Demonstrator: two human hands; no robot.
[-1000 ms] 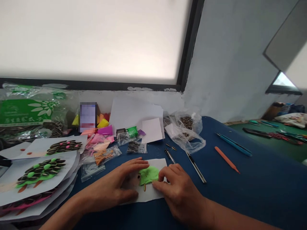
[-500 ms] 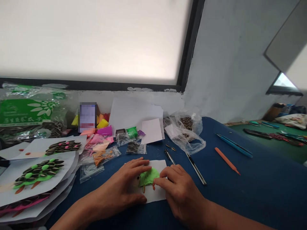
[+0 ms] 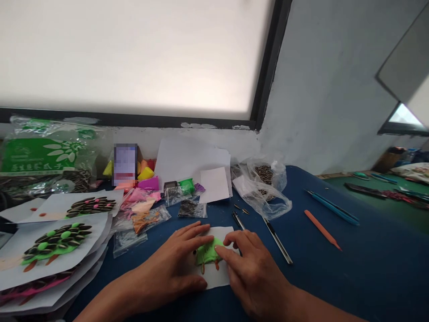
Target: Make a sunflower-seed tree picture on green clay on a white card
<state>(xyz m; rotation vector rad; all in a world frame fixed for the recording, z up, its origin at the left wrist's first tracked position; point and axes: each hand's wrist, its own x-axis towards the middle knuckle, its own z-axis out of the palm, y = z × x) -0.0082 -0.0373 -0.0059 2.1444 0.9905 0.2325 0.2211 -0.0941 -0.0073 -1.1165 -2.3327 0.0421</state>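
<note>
A small white card [image 3: 219, 279] lies on the blue table, bearing a flattened piece of bright green clay [image 3: 208, 251]. Two short brown clay legs [image 3: 216, 265] stick out below the green, and a dark dot shows at its left. My left hand [image 3: 182, 259] is open over the card's left side, fingers spread along the top and thumb near the lower edge. From the right, my right hand [image 3: 251, 268] reaches in with its index fingertip on the green clay's right part. Its fingers are apart and hold nothing visible; the thumb is partly hidden.
Finished seed-and-clay pictures [image 3: 60, 241] are stacked at left. Behind lie bagged clay [image 3: 145, 219], paper sheets [image 3: 191, 156] and a plastic bag of sunflower seeds [image 3: 264, 179]. A pen [image 3: 237, 220], cutter knife [image 3: 278, 241], orange tool [image 3: 322, 229] and blue tweezers [image 3: 331, 206] lie at right.
My right index finger has moved from the clay's lower right edge up onto its surface. My left hand stays on the card. The whole view has shifted slightly.
</note>
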